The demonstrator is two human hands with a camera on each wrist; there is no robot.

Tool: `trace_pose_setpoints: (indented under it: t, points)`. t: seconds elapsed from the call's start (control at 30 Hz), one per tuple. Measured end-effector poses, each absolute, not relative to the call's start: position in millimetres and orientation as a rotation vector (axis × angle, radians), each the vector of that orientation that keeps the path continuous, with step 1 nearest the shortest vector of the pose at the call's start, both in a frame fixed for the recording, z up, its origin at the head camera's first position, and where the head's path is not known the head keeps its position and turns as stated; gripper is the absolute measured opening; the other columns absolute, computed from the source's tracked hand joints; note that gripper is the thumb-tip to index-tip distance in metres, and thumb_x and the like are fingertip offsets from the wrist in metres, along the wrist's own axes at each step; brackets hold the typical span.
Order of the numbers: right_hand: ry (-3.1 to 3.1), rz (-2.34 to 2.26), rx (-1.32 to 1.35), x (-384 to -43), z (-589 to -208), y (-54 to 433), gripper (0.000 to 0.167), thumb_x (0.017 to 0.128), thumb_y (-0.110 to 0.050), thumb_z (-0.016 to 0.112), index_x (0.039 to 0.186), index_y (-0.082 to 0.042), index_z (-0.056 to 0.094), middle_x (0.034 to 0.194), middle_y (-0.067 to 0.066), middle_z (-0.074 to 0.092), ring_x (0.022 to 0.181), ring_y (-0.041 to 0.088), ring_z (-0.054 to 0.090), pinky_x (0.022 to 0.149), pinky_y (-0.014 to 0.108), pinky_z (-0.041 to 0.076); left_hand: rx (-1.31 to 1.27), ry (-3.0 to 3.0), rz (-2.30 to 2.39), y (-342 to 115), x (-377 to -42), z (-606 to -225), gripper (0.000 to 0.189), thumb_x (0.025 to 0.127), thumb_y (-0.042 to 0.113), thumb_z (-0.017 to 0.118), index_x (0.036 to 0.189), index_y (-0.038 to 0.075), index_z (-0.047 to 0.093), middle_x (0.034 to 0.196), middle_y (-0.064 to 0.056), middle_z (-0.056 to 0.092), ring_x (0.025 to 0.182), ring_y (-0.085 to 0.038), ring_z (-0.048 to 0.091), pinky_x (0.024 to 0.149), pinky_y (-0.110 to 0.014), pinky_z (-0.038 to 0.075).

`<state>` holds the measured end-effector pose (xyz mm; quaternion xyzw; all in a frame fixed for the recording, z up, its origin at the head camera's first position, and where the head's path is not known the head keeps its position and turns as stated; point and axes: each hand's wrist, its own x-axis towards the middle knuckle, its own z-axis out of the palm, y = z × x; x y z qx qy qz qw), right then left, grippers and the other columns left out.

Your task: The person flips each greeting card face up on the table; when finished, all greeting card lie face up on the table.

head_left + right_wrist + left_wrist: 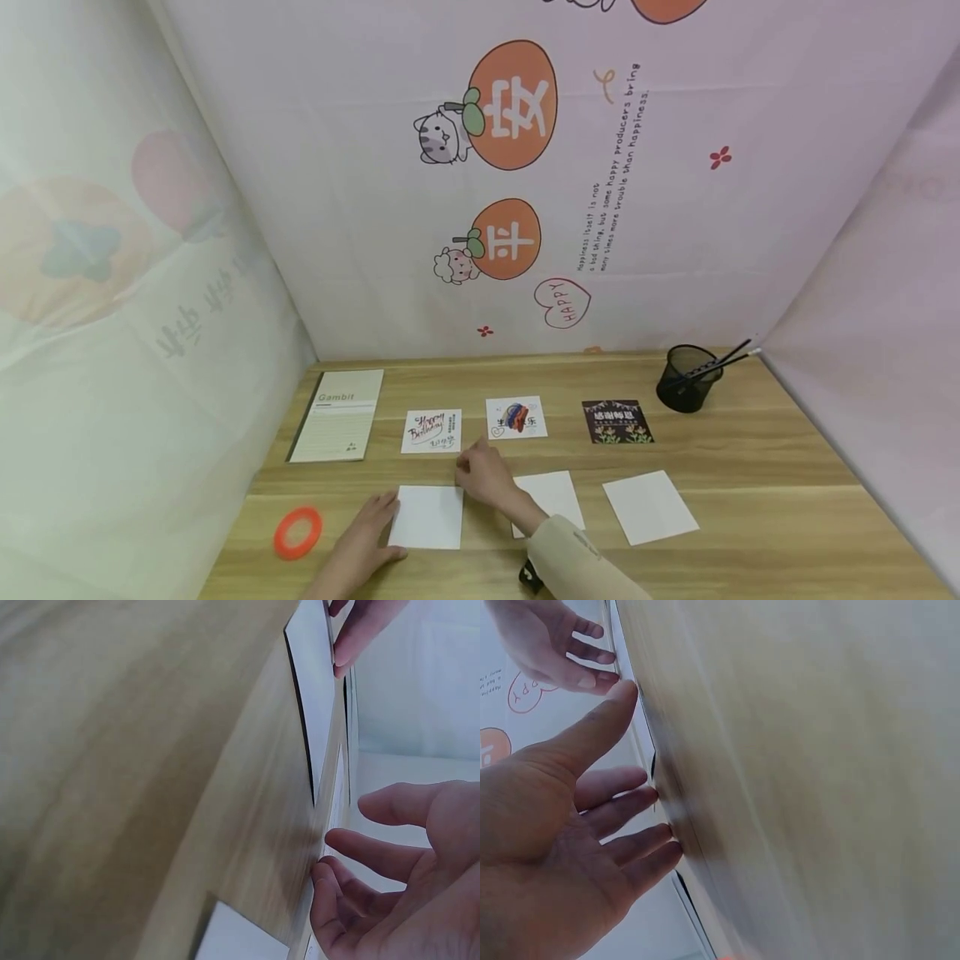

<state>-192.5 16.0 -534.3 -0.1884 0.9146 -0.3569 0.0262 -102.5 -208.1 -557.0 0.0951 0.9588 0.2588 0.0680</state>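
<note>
A blank white square card (427, 518) lies on the table between the two hands. My left hand (360, 542) rests at its left edge, with the fingers near the upper corner and the thumb near the lower one. In the left wrist view the left fingers (641, 859) are nearly straight. The right hand (487, 477) is by the card's upper right corner, its fingers loosely bent; the right wrist view shows nothing between thumb and fingers (375, 851). A second white card (557, 492) is partly hidden under the right forearm, and a third white card (651, 508) lies farther right.
Behind lie a "Happy Birthday" card (432, 432), a card with a colourful picture (517, 417) and a dark flowered card (618, 422). A notepad (337, 417) and an orange-red ring (281, 533) are left. A black mesh pen cup (684, 396) stands back right.
</note>
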Motion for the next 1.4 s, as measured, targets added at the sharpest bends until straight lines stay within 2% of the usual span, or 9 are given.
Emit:
trace_pose_setpoints:
  t: [0.33, 0.67, 1.4]
  points:
    - [2.885, -0.965, -0.622, -177, -530, 20, 0.026, 0.077, -0.01, 0.072, 0.1, 0.003, 0.072, 0.097, 0.01, 0.056, 0.083, 0.022, 0.05, 0.067, 0.032, 0.046, 0.35, 2.887, 0.766, -215, -94, -556, 0.068, 0.078, 0.025, 0.078, 0.131, -0.008, 0.052, 0.144, -0.022, 0.044, 0.134, -0.047, 0.033, 0.107, -0.06, 0.03]
    - [2.902, -0.896, -0.688, -167, -529, 23, 0.03, 0.073, -0.012, 0.078, 0.1, 0.001, 0.073, 0.099, 0.01, 0.057, 0.083, 0.022, 0.049, 0.069, 0.031, 0.044, 0.38, 2.928, 0.723, -216, -93, -554, 0.065, 0.078, 0.022, 0.078, 0.13, -0.008, 0.054, 0.14, -0.024, 0.047, 0.132, -0.047, 0.036, 0.106, -0.059, 0.031]
    - [2.864, -0.95, -0.665, -156, -527, 22, 0.025, 0.072, -0.012, 0.078, 0.092, 0.0, 0.072, 0.102, 0.009, 0.057, 0.091, 0.025, 0.05, 0.068, 0.034, 0.047, 0.374, 2.993, 0.625, -211, -92, -553, 0.059, 0.079, 0.024, 0.076, 0.125, -0.008, 0.058, 0.137, -0.022, 0.051, 0.128, -0.045, 0.042, 0.104, -0.058, 0.036]
